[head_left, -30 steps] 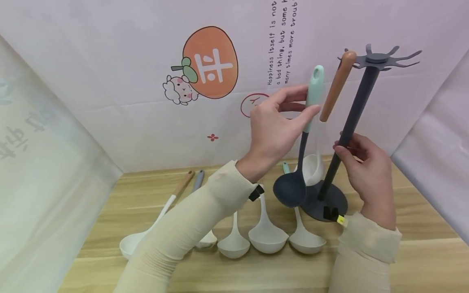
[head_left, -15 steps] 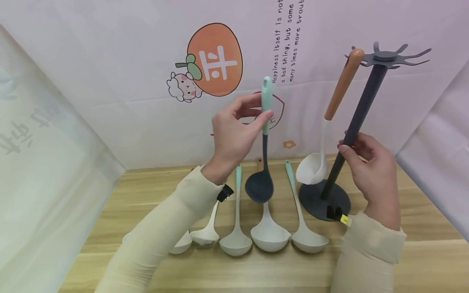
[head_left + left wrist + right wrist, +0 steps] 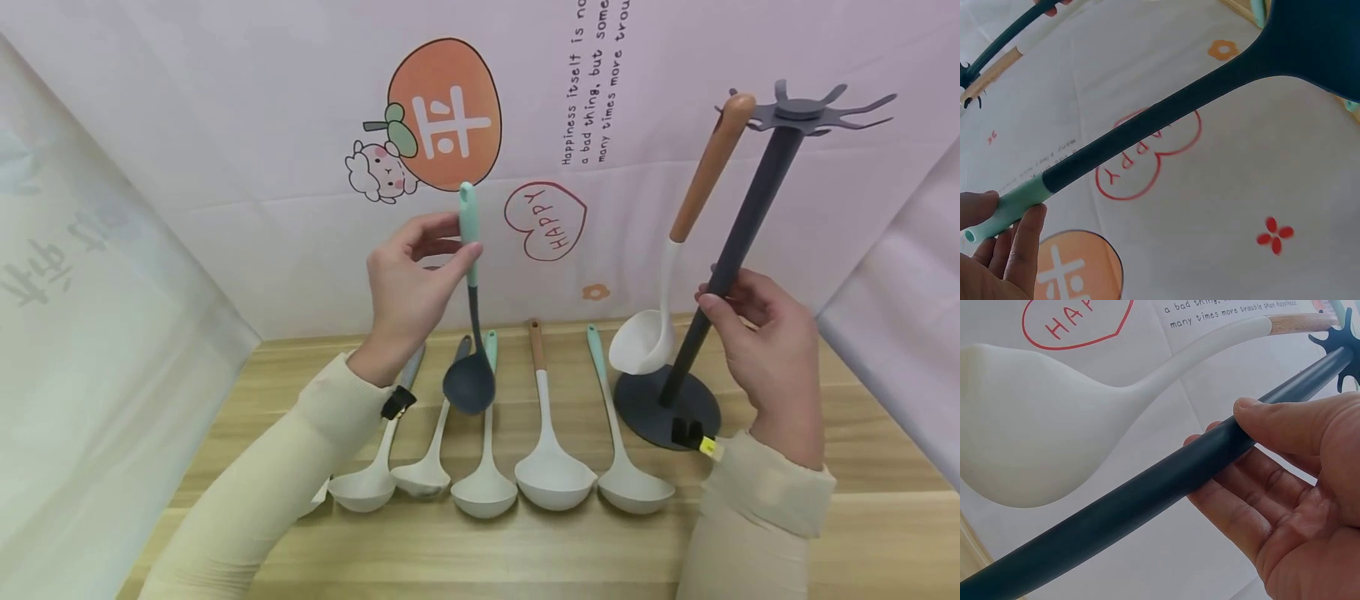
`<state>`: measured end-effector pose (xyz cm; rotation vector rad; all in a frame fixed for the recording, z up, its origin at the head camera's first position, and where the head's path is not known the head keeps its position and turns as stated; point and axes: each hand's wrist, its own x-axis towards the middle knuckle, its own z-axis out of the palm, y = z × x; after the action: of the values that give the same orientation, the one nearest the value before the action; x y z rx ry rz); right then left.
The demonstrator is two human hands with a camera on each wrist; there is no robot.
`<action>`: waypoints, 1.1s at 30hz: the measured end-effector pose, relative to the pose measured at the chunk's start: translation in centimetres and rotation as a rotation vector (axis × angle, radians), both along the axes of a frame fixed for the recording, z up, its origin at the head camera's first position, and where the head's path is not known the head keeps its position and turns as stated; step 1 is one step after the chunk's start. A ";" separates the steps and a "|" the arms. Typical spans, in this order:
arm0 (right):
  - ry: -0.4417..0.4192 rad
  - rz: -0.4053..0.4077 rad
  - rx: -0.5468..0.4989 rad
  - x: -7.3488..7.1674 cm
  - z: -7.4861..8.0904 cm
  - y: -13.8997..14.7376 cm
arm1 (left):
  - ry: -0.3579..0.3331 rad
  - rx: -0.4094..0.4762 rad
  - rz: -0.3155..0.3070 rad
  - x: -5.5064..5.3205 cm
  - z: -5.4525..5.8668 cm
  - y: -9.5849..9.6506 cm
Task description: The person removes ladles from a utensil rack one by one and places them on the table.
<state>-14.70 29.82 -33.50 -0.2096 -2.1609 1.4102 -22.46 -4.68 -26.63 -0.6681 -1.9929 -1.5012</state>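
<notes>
My left hand (image 3: 412, 283) pinches the mint handle of a dark ladle (image 3: 470, 383) and holds it upright in the air, bowl down, over the row of ladles. In the left wrist view thumb and fingers meet round the mint handle (image 3: 1019, 203). My right hand (image 3: 765, 358) grips the post of a dark utensil stand (image 3: 738, 225) about halfway up. From a hook on the stand's left side hangs a white ladle (image 3: 643, 342) with a wooden handle (image 3: 705, 179). The right wrist view shows thumb and fingers round the post (image 3: 1210, 453).
Several light ladles lie in a row on the wooden table (image 3: 450, 558), among them a wooden-handled ladle (image 3: 553, 475) and a mint-handled ladle (image 3: 633, 487). My left sleeve partly covers the leftmost. A printed white cloth (image 3: 285, 275) stands behind the table.
My left hand has carried the dark ladle leftward and a little down, away from the stand. The right hand stays on the post. The view has shifted slightly.
</notes>
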 end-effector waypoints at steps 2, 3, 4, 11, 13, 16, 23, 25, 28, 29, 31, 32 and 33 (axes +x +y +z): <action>-0.001 -0.004 0.001 0.0 0.0 0.0 | -0.014 -0.012 0.023 0.0 -0.3 -0.9; -0.001 -0.006 0.002 0.0 0.0 0.0 | -0.020 -0.017 0.032 0.0 -0.4 -1.4; -0.004 -0.007 0.003 0.0 0.0 0.0 | -0.023 -0.022 0.042 0.0 -0.5 -2.0; -0.007 -0.011 -0.003 0.0 0.1 -0.2 | -0.026 -0.079 0.158 -0.5 -0.7 -6.1; -0.004 -0.007 -0.008 0.0 0.1 -0.2 | -0.028 -0.106 0.198 -0.6 -0.7 -7.4; -0.008 -0.008 -0.006 0.0 0.1 -0.2 | -0.034 -0.170 0.242 -0.8 -0.7 -9.3; -0.020 -0.012 -0.011 0.1 0.1 -0.2 | -0.027 -0.364 0.299 -1.4 -1.5 -13.1; -0.017 -0.009 -0.017 0.0 0.1 -0.2 | -0.030 -0.411 0.314 -1.6 -1.8 -14.0; -0.023 -0.012 -0.009 0.0 0.1 -0.1 | -0.038 -0.474 0.318 -1.9 -2.1 -15.2; -0.025 -0.014 -0.003 0.0 0.0 0.0 | -0.041 -0.495 0.320 -2.0 -2.2 -15.6; -0.032 -0.022 0.012 0.0 0.1 0.0 | -0.064 -0.528 0.314 -2.3 -2.5 -16.3; -0.036 -0.026 0.019 0.0 0.1 0.0 | -0.084 -0.547 0.313 -2.4 -2.5 -16.7; -0.039 -0.029 0.025 0.0 0.0 0.0 | -0.106 -0.571 0.316 -2.5 -2.6 -17.0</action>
<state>-14.70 29.79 -33.45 -0.2604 -2.1963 1.3730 -24.98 -21.68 -29.24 -0.4615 -2.4945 -0.7959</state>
